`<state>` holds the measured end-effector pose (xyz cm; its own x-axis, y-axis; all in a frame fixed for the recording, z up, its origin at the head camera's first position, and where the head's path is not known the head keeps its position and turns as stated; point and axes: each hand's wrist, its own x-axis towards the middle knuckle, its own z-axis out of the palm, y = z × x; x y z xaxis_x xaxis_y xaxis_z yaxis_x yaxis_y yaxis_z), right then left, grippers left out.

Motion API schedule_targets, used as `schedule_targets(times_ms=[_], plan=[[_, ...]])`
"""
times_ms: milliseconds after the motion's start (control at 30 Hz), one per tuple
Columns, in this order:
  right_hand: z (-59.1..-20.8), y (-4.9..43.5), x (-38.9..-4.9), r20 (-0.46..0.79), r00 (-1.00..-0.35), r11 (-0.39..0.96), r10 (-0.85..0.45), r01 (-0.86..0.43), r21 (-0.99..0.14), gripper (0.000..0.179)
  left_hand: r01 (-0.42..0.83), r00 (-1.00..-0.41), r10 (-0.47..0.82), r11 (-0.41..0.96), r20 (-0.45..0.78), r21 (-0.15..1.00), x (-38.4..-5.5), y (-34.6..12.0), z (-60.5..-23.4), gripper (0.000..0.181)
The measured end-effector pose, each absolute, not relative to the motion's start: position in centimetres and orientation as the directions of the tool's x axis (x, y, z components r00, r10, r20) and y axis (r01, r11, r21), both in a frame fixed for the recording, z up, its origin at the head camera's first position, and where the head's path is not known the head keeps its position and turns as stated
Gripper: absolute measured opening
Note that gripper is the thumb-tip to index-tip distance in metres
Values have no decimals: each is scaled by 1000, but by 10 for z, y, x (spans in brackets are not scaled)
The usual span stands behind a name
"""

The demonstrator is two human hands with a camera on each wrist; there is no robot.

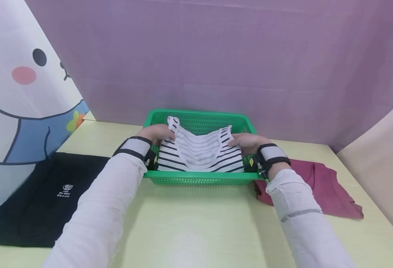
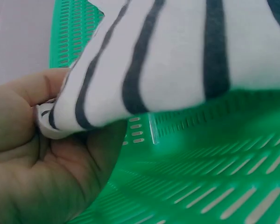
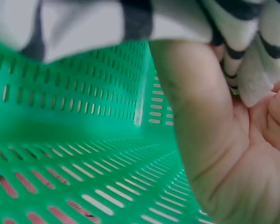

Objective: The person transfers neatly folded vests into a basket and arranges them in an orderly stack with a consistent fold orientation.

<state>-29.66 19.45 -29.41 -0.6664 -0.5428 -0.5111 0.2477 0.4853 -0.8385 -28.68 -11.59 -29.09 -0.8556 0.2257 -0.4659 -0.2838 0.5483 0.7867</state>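
A white garment with dark stripes (image 1: 199, 150) is inside the green basket (image 1: 203, 175), held up by its two shoulder straps, the scooped neckline sagging between them. The left hand (image 1: 157, 133) has its grip closed on the left strap, thumb and fingers pinching the cloth with little gap between; the left wrist view shows the folded end of the strap tucked into the hand. The right hand (image 1: 248, 142) likewise pinches the right strap, the cloth bunched between thumb and fingers, though some fingers lie out of frame in the right wrist view. Beneath the cloth beside each hand, the slotted floor of the basket shows, apart from the fabric.

The basket sits toward the far side of the pale tabletop (image 1: 189, 223), near a purple curtain (image 1: 233, 56). To the left lies a black garment (image 1: 45, 201) with a small white print (image 1: 65, 188), partly covered by the left sleeve (image 1: 100, 208). To the right, a maroon garment (image 1: 333, 191) lies flat, partly behind the right sleeve (image 1: 311, 219), and reddish cloth shows through some slots of the basket. A cartoon panel (image 1: 9, 96) stands at the far left
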Motion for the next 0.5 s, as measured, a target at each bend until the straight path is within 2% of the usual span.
schedule_targets(times_ms=[500], plan=[[-294, 189, -296, -562, -662, 577, -496, 234, -783, 56, -269, -839, 234, 607, -491, 748, -285, -117, -290, 39]])
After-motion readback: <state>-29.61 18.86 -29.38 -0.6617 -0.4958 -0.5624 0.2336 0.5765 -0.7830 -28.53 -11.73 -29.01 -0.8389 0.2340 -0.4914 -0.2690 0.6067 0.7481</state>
